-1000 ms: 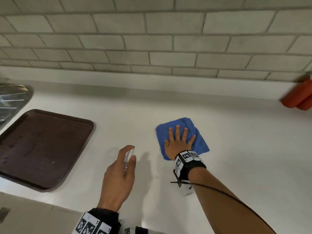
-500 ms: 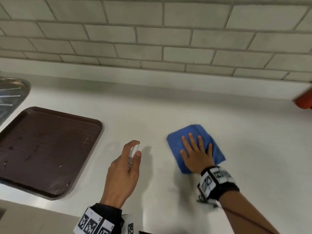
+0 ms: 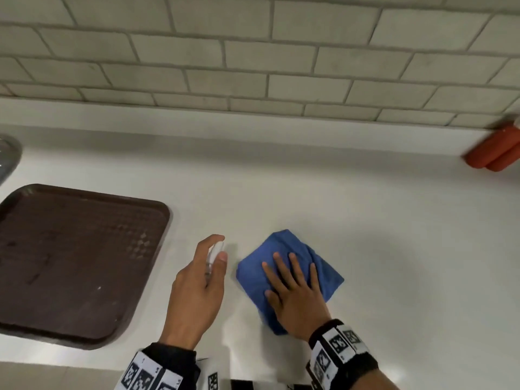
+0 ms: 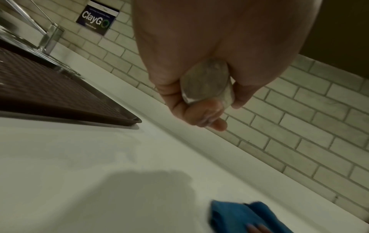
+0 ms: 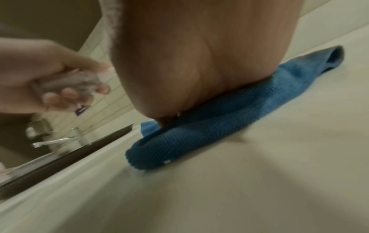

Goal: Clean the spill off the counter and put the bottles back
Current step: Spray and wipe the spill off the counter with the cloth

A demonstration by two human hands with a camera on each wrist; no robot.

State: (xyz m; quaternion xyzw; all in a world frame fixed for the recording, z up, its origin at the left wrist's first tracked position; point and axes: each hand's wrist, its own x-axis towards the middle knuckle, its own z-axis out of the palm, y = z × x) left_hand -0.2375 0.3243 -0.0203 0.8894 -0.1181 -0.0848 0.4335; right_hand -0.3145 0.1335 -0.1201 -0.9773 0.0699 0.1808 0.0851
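My left hand [image 3: 202, 280] grips a small clear spray bottle [image 3: 215, 253] upright above the white counter [image 3: 394, 263], forefinger curled over its top. In the left wrist view the spray bottle [image 4: 207, 83] shows its round base between my curled fingers. Right of it, my right hand [image 3: 292, 288] presses flat, fingers straight and spread, on a folded blue cloth [image 3: 323, 266] lying on the counter. The right wrist view shows my palm on the blue cloth [image 5: 199, 135] and the left hand [image 5: 60, 82] with the bottle beside it. No spill is visible.
A brown tray [image 3: 70, 263] lies on the counter at the left, with a steel sink [image 3: 7, 156] corner and a tap [image 4: 49, 37] beyond it. Two red bottles [image 3: 495, 153] stand against the tiled wall [image 3: 253, 57] at the far right.
My right hand has slid the blue cloth back toward me and nearer the left hand. The left hand has kept its hold on the spray bottle, almost still.
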